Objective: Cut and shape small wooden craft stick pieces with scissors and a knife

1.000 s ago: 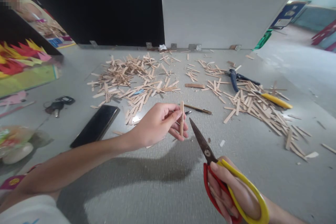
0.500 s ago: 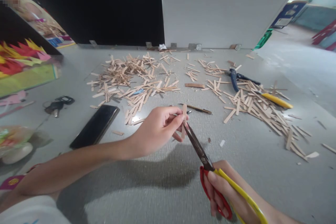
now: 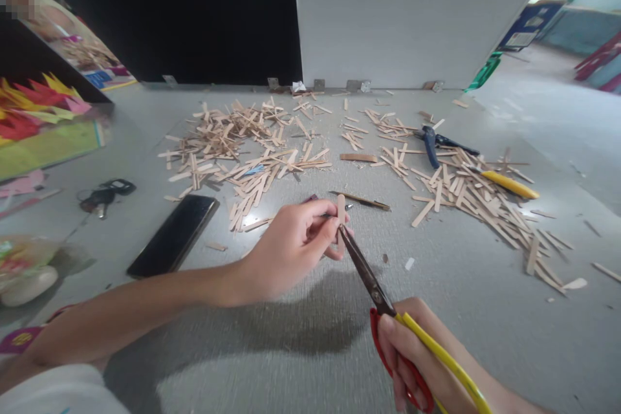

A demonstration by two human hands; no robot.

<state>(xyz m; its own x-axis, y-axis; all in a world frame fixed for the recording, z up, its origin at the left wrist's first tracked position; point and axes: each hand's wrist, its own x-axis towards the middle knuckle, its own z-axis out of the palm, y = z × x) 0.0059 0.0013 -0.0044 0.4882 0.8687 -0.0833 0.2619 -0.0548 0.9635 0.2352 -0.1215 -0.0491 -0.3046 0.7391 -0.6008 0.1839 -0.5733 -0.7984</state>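
Between the thumb and fingers of my left hand (image 3: 291, 242) a short wooden craft stick (image 3: 341, 206) is pinched upright, its rounded end showing above the fingertips. My right hand (image 3: 422, 349) is wrapped around the red and yellow handles of a pair of scissors (image 3: 369, 278). The dark blades point up and left, nearly closed, with their tips at the stick beside my left thumb. Whether the blades cut into the wood is too small to tell. Behind the stick, a thin brownish craft knife (image 3: 361, 200) lies on the grey table (image 3: 272, 369).
Loose stick pieces lie in a left pile (image 3: 233, 129) and a right pile (image 3: 475, 197). Blue-handled pliers (image 3: 431, 145) and a yellow-handled tool (image 3: 509, 185) rest on the right one. A black phone (image 3: 174, 236) and keys (image 3: 104, 197) lie left. An upright board (image 3: 417, 13) stands behind.
The scissor blades have come together at the stick, having been slightly apart before. My left hand stays almost in place, still pinching the stick.
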